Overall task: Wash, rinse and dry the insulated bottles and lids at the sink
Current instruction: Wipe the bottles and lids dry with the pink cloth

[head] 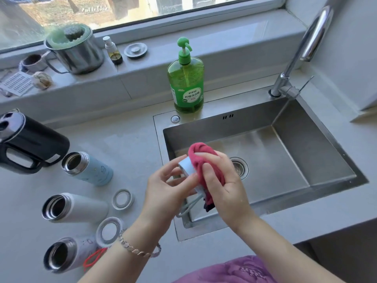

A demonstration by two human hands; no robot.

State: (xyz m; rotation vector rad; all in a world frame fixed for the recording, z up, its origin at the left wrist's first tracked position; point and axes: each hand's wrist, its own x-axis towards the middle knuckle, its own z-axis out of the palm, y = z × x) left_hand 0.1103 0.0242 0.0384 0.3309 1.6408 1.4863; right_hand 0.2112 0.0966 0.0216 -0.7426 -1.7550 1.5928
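- The left hand [163, 186] gripped a pale blue bottle lid [186, 167] by its side, fingers curled round it.
- The right hand [222, 180] clutched a red cloth [201, 158] and pressed it against the lid (a grey cord [189, 207] hung from beneath the hands).
- Both hands were above the front left corner of the steel sink [295, 152].
- On the counter [126, 144] to the left sat three open insulated bottles: a light blue bottle [89, 168], a white bottle [81, 208] and a greyish bottle [67, 254].
- Two round lids [123, 199] [109, 231] lay just beside them.
- A green dish soap bottle [186, 84] stood behind the sink.
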